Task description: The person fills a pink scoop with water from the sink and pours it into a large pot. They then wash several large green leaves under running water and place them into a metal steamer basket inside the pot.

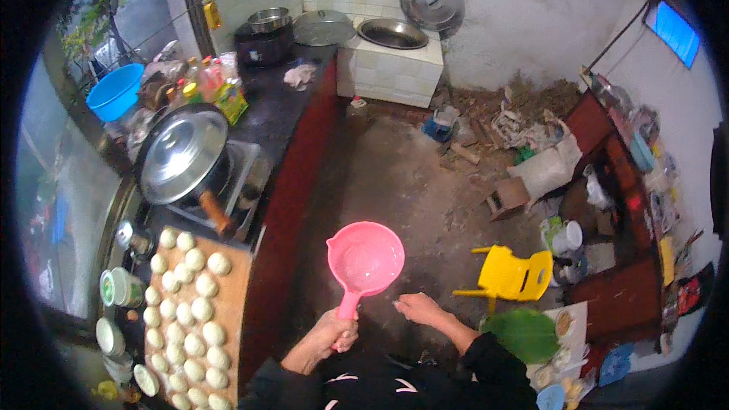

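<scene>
My left hand [329,335] grips the handle of a pink plastic water dipper [366,259] with a small pouring lip. The dipper's bowl faces up over the floor, and its inside looks wet and shiny; how much liquid it holds is unclear. To the right of the handle, my right hand [426,314] hangs apart from the dipper with loosely bent fingers and no visible object in it. On the left, a wooden board [236,290] bears rows of round white dough pieces [202,308] along the counter.
A lidded wok [185,154] sits on a gas stove [250,176], its wooden handle [213,213] pointing towards me. Bottles [208,74] and a blue basin [117,91] stand behind it. A yellow chair [512,273] is at right; a built-in cauldron [393,34] occupies the far corner.
</scene>
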{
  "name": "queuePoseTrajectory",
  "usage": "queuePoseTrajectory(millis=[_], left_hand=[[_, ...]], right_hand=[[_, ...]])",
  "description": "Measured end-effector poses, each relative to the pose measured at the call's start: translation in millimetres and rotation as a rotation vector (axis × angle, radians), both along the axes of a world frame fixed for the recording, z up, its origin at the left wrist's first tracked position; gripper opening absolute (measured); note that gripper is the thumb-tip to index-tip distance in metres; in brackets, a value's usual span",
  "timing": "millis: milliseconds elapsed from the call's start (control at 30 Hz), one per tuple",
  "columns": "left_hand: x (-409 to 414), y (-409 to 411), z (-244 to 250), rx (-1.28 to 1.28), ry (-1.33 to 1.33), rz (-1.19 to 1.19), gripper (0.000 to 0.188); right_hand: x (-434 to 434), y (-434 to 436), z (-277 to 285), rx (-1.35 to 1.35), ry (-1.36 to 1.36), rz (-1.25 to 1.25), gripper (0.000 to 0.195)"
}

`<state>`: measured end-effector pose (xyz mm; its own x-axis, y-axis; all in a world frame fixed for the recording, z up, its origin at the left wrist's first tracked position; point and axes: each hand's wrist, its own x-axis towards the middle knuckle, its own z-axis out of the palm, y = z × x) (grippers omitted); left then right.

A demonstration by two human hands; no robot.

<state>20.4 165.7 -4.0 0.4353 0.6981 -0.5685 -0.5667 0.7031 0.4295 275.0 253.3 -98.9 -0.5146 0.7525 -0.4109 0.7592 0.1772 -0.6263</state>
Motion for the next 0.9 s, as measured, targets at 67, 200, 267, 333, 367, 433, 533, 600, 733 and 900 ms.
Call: queuePoseTrajectory(millis=[67, 200, 267, 333, 367, 433, 533, 600, 733, 900], left_hand=[[4.2, 63.9, -7.0, 0.033, -0.004, -0.015, 0.018], [16.7, 192.4, -5.8, 0.010, 0.014, -0.051, 0.016], [19.8, 260.9, -0.6, 0.017, 0.068, -0.072, 0.015], [27.3, 327.9, 3.6, 0.031, 0.093, -0.062, 0.015], [32.1, 363.4, 5.3, 0.038, 0.102, -0.053, 0.015], [36.9, 438.9, -12.7, 0.111, 0.141, -0.055, 0.010], [43.2, 536.1, 0.8, 0.121, 0.128, 0.047, 0.007], [40.9, 599.6, 9.3, 0.118, 0.148, 0.076, 0.009], [29.1, 742.0, 29.4, 0.246, 0.222, 0.102, 0.017], [5.8, 925.5, 45.7, 0.274, 0.436, 0.142, 0.016]], right_hand=[[12.6, 52.2, 4.3, 0.098, 0.025, -0.004, 0.034], [40.5, 139.6, 8.7, 0.063, 0.109, -0.199, 0.031], [60.8, 185.0, -3.3, 0.069, 0.133, -0.233, 0.030], [78.0, 232.4, -12.8, 0.027, 0.118, -0.244, 0.028], [84.8, 261.1, -12.8, 0.008, 0.103, -0.238, 0.028], [94.6, 323.0, -6.6, -0.037, 0.065, -0.222, 0.028], [106.2, 425.9, -9.9, -0.041, 0.142, -0.233, 0.027], [113.7, 488.2, 4.8, -0.002, 0.171, -0.196, 0.028], [108.1, 625.8, -8.0, 0.115, 0.139, -0.110, 0.030], [72.0, 780.7, 7.2, -0.015, 0.105, 0.007, 0.029]])
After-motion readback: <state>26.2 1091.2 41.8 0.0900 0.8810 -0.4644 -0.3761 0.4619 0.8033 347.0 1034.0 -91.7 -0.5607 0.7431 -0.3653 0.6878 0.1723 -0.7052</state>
